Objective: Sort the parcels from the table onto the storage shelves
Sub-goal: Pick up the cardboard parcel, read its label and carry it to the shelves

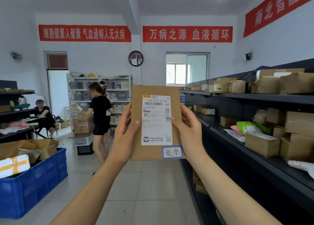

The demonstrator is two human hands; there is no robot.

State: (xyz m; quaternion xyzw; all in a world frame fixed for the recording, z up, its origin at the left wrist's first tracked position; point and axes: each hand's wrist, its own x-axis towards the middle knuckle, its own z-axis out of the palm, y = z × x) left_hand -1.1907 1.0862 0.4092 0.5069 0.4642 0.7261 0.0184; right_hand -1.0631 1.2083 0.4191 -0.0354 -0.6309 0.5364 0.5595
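Brown parcel (153, 123) held upright at chest height in the aisle, label facing the wearer. Left hand (124, 131) grips its left edge, right hand (187, 129) its right edge, thumbs on the front. Dark storage shelves (254, 97) at right carry cartons. Blue crate (39, 182) at left holds parcels.

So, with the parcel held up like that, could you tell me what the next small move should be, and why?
Probably turn right and carry the brown parcel toward the dark shelves. Both the left hand and right hand hold it upright, label facing the camera, as if being read, and those shelves already hold parcels.
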